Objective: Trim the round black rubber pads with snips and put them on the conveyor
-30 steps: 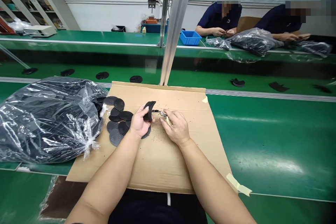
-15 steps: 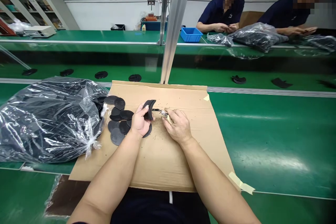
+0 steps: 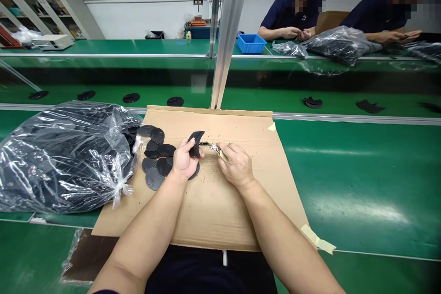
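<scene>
My left hand pinches a curved black plastic piece upright, thumb on its near face. In my right hand is a pair of pliers with a shiny metal joint and pale handles; the fingers are wrapped round it. Its dark tip points left and reaches the right edge of the black piece; whether the jaws grip it I cannot tell. Beside my left hand lie several black oval discs, some overlapping. Small dark crumbs are scattered on the cardboard sheet under both hands.
A big clear plastic bag of black parts stands at the left. Black parts lie spaced along the green strip behind the cardboard. A metal post rises at the back. Two people sit across, near a blue bin.
My right hand has shifted slightly right, and more of the pliers' pale handle shows. My left hand holds the black piece almost unmoved. The rest looks nearly the same.
</scene>
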{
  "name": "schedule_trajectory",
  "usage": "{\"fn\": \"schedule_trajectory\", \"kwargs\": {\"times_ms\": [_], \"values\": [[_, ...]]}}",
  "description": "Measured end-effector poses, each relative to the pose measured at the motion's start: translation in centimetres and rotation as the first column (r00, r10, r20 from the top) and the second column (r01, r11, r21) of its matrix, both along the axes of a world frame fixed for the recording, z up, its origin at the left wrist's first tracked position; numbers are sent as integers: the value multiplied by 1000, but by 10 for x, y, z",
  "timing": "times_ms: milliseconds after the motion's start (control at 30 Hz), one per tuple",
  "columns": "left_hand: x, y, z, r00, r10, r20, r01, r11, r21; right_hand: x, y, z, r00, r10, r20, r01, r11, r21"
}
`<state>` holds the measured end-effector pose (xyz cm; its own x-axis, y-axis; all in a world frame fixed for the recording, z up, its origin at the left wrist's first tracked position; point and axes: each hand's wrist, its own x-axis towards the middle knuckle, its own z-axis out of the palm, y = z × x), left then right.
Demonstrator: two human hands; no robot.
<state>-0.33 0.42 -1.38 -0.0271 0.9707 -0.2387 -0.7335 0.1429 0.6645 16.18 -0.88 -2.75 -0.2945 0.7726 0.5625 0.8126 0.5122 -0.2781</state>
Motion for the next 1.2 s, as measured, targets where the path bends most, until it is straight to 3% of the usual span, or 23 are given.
{"fn": "schedule_trajectory", "kwargs": {"times_ms": [233, 333, 533, 733, 1033, 1200], "values": [[-1, 2, 2, 993, 95, -63, -96, 995, -24, -3, 2, -4, 935, -24, -353, -24, 991, -131], [-3, 4, -2, 995, 96, -29, -97, 995, -25, -4, 2, -5, 910, -33, -413, -37, 986, -161], [-4, 6, -2, 996, 36, 88, -28, 996, -84, -8, -2, -6, 923, 70, -378, -134, 980, -145], [-6, 3, 3, 995, -50, 84, 62, 987, -146, -9, -4, -5, 930, 126, -346, -185, 972, -145], [-11, 1, 3, 947, -301, 115, 311, 947, -84, -9, -6, -2, 963, 201, -178, -226, 966, -130], [-12, -1, 3, 936, -348, 56, 351, 933, -73, -8, -7, 2, 979, 193, -66, -202, 961, -190]]}}
